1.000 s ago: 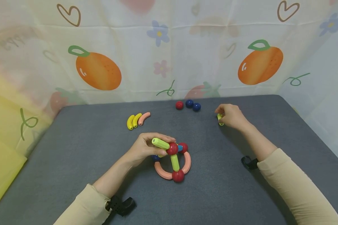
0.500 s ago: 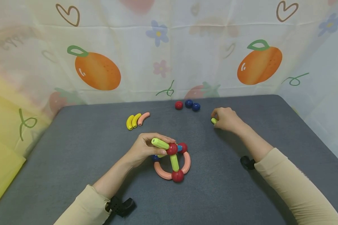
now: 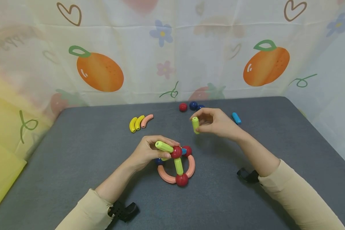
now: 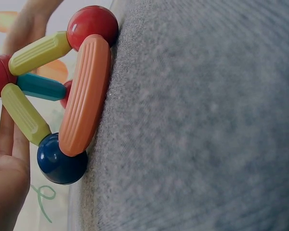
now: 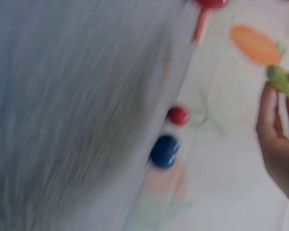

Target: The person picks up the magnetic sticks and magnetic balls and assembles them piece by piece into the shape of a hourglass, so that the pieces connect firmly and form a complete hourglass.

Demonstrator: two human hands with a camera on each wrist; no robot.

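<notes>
A magnetic stick-and-ball frame stands on the table. Its base shows curved salmon sticks [image 3: 165, 175], a lower red ball [image 3: 182, 180] and a dark blue ball [image 4: 62, 159]. Straight green sticks [image 4: 27, 114] and a blue stick [image 4: 41, 87] rise to a red top ball [image 3: 176, 152], from which another green stick [image 3: 164, 146] juts out. My left hand [image 3: 150, 150] holds the frame near that top ball, thumb and fingers on either side. Raised above the table, my right hand [image 3: 215, 123] pinches a loose short green stick [image 3: 195, 125] between thumb and fingers.
Two yellow curved sticks [image 3: 135, 124] and a salmon one [image 3: 147, 121] lie at the back left. A red ball [image 3: 183, 107] and two blue balls [image 3: 193, 105] sit near the far edge, one partly hidden. A blue straight stick [image 3: 236, 118] lies behind the right wrist.
My right hand has lifted the green stick and carried it left toward the frame, uncovering the blue stick on the table. The left hand and frame have stayed put.
</notes>
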